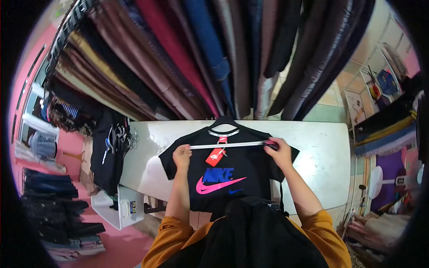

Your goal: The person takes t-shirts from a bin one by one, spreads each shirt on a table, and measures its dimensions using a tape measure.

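A black T-shirt with a blue and pink print lies spread on the white table, its collar on a black hanger. Across its chest runs a white measuring tape, pulled straight. My left hand pinches the tape's end near one sleeve. On the other side, my right hand grips the tape by a small dark piece, perhaps its case. A red paper tag hangs below the collar, partly crossed by the tape.
The white table has rounded corners. Trousers hang in a dense row behind it. Dark garments on hangers hang at its left end, above a white bin. Folded jeans are stacked at left.
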Demonstrator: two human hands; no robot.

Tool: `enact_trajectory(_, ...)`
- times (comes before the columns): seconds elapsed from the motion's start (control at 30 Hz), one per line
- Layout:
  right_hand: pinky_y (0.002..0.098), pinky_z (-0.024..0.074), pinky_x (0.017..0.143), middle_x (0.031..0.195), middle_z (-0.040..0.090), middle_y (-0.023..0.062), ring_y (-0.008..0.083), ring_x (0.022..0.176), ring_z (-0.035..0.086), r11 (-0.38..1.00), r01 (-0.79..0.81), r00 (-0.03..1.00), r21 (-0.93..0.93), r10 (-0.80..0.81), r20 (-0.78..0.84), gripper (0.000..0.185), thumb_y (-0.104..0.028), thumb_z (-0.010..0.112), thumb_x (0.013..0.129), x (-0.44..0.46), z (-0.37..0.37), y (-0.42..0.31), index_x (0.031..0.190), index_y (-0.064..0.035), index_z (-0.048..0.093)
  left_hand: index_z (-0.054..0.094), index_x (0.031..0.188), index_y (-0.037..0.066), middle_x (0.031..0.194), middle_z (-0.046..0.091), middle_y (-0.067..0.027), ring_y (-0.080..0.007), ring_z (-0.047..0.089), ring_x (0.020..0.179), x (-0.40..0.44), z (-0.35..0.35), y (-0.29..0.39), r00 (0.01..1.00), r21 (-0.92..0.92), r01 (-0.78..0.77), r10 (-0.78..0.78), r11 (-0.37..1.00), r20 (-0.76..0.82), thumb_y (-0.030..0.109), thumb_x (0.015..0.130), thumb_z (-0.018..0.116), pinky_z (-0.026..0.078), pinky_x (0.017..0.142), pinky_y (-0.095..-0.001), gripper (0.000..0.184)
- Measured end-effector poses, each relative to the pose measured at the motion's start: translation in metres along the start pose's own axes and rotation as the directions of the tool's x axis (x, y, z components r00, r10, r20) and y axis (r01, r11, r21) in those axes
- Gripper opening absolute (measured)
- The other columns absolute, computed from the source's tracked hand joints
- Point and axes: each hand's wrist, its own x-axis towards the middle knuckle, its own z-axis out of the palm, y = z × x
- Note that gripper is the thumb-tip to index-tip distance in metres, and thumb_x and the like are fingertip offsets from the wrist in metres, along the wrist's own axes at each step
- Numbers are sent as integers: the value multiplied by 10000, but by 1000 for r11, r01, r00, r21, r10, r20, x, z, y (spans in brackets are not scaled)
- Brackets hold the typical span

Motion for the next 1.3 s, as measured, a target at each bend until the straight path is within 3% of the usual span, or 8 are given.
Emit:
enact_trajectory(0.23, 340, 492, 719, 913, 608, 142, 271, 789, 613, 984, 177, 929, 33, -178, 324, 477, -259, 772, 625, 55, 161, -57, 1006, -2, 643, 652, 866, -18, 674, 619, -57, -94, 573, 542, 29, -138, -71, 861, 57, 228, -174, 972, -477, 68, 840, 639, 474, 479, -214, 91)
enact_trajectory(0.4, 368, 486, 813, 966, 619, 177, 310, 887, 617, 981, 111, 938, -158, -50, 344, 474, -304, 761, 620, 71, 200, -21, 980, -12, 662, 652, 869, -43, 712, 642, -70, -103, 594, 571, 28, -147, -76, 900, 110, 223, -161, 969, -406, 77, 834, 651, 503, 514, -223, 125)
enact_trajectory(0.6, 319, 498, 778, 960, 643, 145, 220, 840, 640, 990, 27, 917, -142, 32, 398, 507, -282, 772, 642, 78, 204, -13, 1039, 9, 650, 651, 898, -46, 762, 650, -74, -109, 602, 601, 24, -148, -72, 930, 137, 181, -124, 974, -345, 91, 844, 649, 519, 546, -231, 147)
enact_trajectory(0.77, 335, 492, 769, 919, 644, 166, 263, 817, 632, 991, 51, 927, -121, -2, 374, 505, -314, 776, 624, 77, 204, -8, 1004, 2, 669, 662, 873, -24, 716, 651, -62, -96, 593, 564, 26, -150, -76, 934, 156, 175, -114, 972, -339, 78, 843, 628, 485, 529, -223, 111)
enact_trajectory(0.97, 263, 480, 676, 869, 644, 84, 135, 748, 603, 924, -312, 839, 222, 158, 521, 388, -194, 709, 744, 35, 119, -39, 1035, 44, 618, 652, 906, -15, 729, 629, -41, -83, 574, 595, -11, -154, -46, 973, 139, 148, -120, 979, -196, 69, 862, 599, 483, 550, -219, 108)
enact_trajectory(1.07, 250, 492, 654, 881, 630, 75, 126, 743, 600, 807, -549, 750, 218, 361, 555, 400, -147, 674, 768, -14, 53, -41, 1104, 46, 577, 645, 887, -13, 735, 622, -34, -74, 568, 601, -52, -137, -32, 987, 87, 158, -161, 984, 25, 48, 862, 597, 477, 551, -214, 81)
enact_trajectory(1.17, 237, 487, 649, 860, 622, 61, 116, 726, 593, 806, -572, 769, 148, 465, 438, 340, -85, 634, 777, -68, 4, -23, 1092, 31, 580, 646, 886, -16, 727, 630, -35, -76, 579, 639, -69, -118, -38, 994, 243, 32, -55, 970, 90, 6, 856, 576, 466, 580, -217, 78)
enact_trajectory(1.3, 250, 481, 691, 889, 639, 83, 131, 761, 600, 822, -542, 833, 175, 498, 239, 359, -77, 631, 761, -106, -32, 5, 1091, 52, 578, 648, 832, -15, 757, 657, -152, -240, 656, 700, -70, -99, -42, 987, 551, -139, 160, 823, 10, 3, 801, 590, 494, 643, -310, 68)
